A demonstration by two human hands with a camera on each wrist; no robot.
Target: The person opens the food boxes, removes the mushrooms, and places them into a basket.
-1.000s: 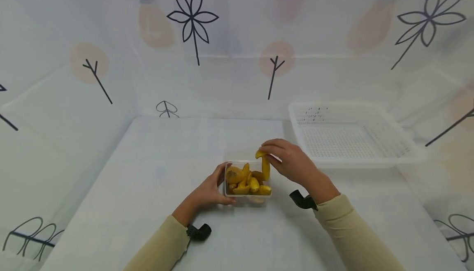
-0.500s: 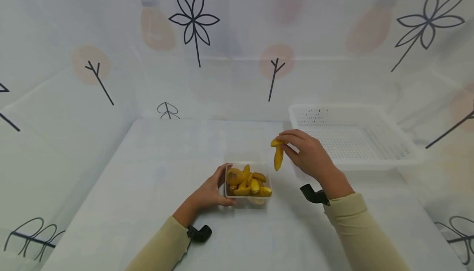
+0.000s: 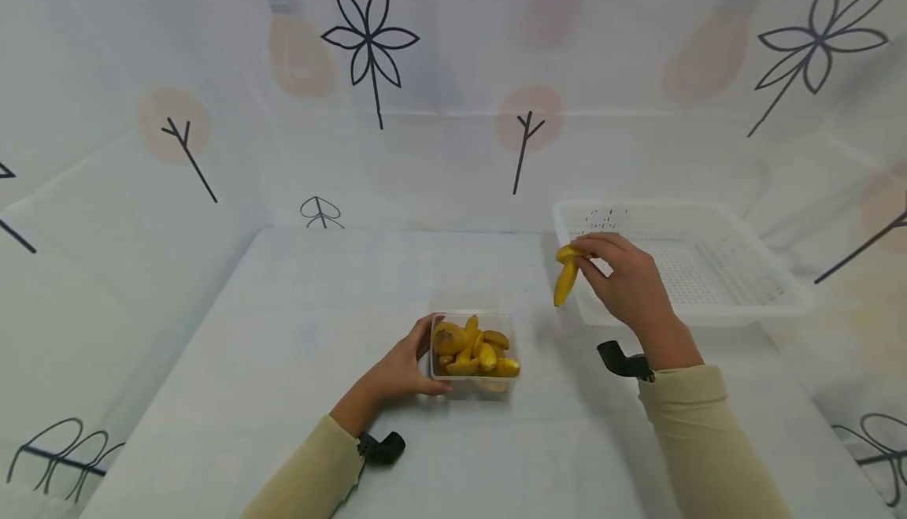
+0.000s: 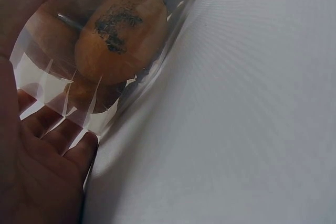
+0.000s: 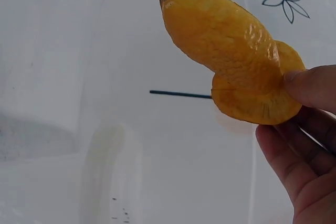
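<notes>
My right hand (image 3: 631, 279) pinches a yellow mushroom (image 3: 565, 276) by its cap, the stem hanging down, over the near-left part of the white basket (image 3: 708, 316). In the right wrist view the mushroom (image 5: 220, 40) shows a glossy stem with a dark brown tip, and the thumb presses on the round cap. My left hand (image 3: 397, 365) grips the left side of a clear plastic box (image 3: 476, 390) on the table. Several yellow mushrooms (image 3: 468, 350) lie heaped in that box. In the left wrist view, a rounded cap (image 4: 123, 35) with dark specks shows through the box wall.
The slotted basket stands at the back right of the white-covered table (image 3: 340, 291). A white curtain (image 3: 439, 157) printed with flowers and twigs hangs behind and at both sides. A black wrist mount (image 3: 383, 446) sits on the left forearm, another mount (image 3: 622, 361) on the right.
My right hand has lifted the mushroom out from the box's right edge and carried it right and away from me, to the basket. The left hand and the box have stayed put.
</notes>
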